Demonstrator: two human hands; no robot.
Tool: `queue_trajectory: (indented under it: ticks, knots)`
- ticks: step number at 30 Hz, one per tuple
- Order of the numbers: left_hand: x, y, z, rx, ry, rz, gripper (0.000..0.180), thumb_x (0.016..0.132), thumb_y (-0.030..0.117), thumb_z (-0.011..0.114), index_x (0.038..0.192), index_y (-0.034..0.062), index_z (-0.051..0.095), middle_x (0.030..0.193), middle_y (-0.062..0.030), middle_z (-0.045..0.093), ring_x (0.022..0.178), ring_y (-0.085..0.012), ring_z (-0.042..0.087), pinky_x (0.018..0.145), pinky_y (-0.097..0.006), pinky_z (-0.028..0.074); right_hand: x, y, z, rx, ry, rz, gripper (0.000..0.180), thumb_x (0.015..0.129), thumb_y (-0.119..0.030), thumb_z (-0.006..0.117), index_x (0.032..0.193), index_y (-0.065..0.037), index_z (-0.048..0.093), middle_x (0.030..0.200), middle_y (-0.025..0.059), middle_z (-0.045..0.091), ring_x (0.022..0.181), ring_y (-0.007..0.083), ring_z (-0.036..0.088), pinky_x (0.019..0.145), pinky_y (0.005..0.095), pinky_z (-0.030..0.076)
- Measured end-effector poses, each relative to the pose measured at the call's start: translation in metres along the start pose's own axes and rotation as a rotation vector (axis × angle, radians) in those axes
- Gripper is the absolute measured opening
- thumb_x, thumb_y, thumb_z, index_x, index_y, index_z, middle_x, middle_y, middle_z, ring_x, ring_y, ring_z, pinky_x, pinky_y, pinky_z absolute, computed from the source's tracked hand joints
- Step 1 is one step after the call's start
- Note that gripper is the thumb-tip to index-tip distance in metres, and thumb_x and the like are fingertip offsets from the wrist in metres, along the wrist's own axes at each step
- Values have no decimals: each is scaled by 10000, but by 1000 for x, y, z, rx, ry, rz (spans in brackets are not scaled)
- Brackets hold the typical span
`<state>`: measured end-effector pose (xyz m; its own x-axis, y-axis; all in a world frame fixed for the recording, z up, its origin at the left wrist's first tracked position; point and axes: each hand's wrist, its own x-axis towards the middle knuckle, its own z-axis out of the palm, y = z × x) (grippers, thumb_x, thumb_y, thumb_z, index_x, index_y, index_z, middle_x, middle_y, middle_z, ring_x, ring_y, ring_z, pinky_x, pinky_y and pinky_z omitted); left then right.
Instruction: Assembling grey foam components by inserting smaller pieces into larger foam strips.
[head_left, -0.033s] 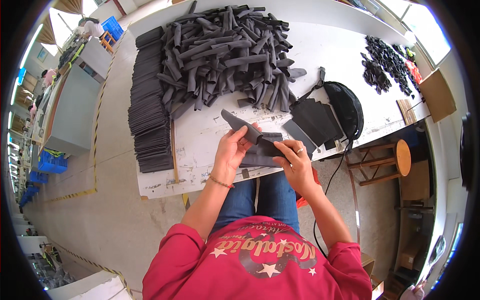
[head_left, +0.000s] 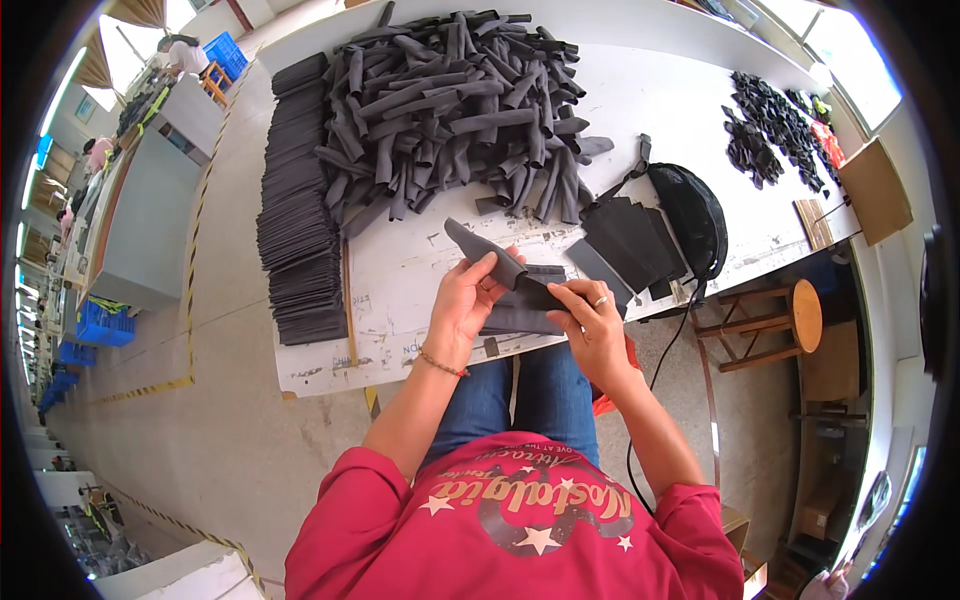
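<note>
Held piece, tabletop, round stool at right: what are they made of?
Held piece: probably fabric, matt dark grey; it curls softly, though no weave shows. Tabletop: perhaps painted or laminated board; smooth white surface, dark scuffs near the front edge. Round stool: likely wood, perhaps varnished; warm orange-brown seat and legs.

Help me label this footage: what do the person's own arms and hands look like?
Crimson sleeves leave the forearms bare. The ungloved left hand has a thin brownish bracelet at its wrist; the ungloved right hand wears a ring.
</note>
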<state>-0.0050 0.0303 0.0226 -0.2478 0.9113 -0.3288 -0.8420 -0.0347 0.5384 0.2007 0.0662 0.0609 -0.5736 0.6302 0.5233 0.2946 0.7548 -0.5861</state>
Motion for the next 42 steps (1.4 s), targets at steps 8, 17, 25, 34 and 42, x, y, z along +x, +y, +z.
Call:
queue_trajectory:
  ticks: [8, 17, 25, 34, 42]
  knots:
    - [-13, 2, 9, 27, -87, -16, 295, 951, 59, 577, 1208, -58, 490, 1170, -222, 629, 1078, -323, 647, 963, -417, 536, 4, -1, 1, -273, 92, -112, 355, 729, -8, 749, 1073, -66, 686, 981, 46, 610, 874, 263, 569, 769, 386, 440]
    - [-39, -8, 38, 149, -66, 256, 385, 954, 59, 586, 1303, -13, 440, 1167, -212, 636, 1142, -309, 615, 956, -409, 534, 9, -17, 21, -175, 25, -54, 554, 774, -84, 735, 1294, -37, 548, 1110, 148, 540, 971, 351, 531, 868, 449, 438]
    - [-21, -26, 27, 1, -305, 206, 260, 989, 187, 565, 1140, -22, 599, 1035, -176, 696, 1111, -308, 632, 1007, -415, 465, -4, -8, 20, -65, -82, -8, 419, 744, -3, 739, 1096, -29, 514, 1125, 193, 556, 1021, 394, 557, 851, 454, 478]
    - [-22, -24, 26, -111, -210, 180, 326, 996, 251, 556, 1171, -20, 600, 1190, -187, 652, 1119, -256, 619, 1003, -371, 465, 2, -14, 5, -47, -118, -23, 248, 772, -10, 724, 957, -22, 559, 1015, 173, 581, 886, 402, 599, 744, 438, 506]
    - [-28, -31, 38, -39, -239, 129, 337, 995, 256, 557, 1223, 8, 566, 1194, -184, 646, 1204, -291, 573, 1033, -405, 447, 10, -5, 13, -1, -80, -71, 181, 786, 4, 714, 918, -12, 592, 983, 162, 623, 829, 360, 630, 700, 409, 513]
